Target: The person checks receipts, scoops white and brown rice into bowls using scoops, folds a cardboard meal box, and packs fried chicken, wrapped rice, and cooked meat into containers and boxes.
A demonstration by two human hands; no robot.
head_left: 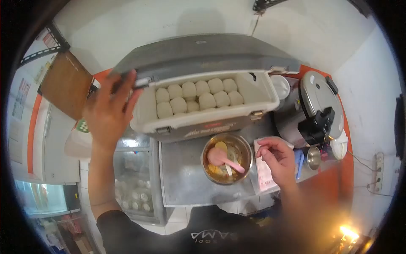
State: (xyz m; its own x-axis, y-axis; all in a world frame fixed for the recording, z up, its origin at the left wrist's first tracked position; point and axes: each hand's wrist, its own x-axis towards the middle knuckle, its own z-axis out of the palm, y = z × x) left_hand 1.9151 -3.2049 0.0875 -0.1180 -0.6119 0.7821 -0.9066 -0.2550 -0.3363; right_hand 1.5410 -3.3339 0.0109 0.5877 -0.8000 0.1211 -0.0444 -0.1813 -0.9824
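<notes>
A cooler box point(198, 122) stands with its grey lid point(203, 53) raised, showing rows of round whitish balls point(207, 100) inside. My left hand point(113, 106) is at the lid's left front corner, slightly blurred, fingers apart; whether it touches the lid is unclear. Over a sheet of printed paper point(265, 173), right of the metal bowl, hovers my right hand point(277, 160), its fingers loosely curled and apart with nothing in them. The metal bowl point(210, 178) holds a pink spoon point(218, 156), another utensil and yellowish remains.
A large steel pot point(315, 97) with a lid stands at the right of the metal counter point(182, 186). Near it are a small metal cup point(314, 157) and a blue object point(299, 163). A glass-fronted case point(134, 178) is at the lower left.
</notes>
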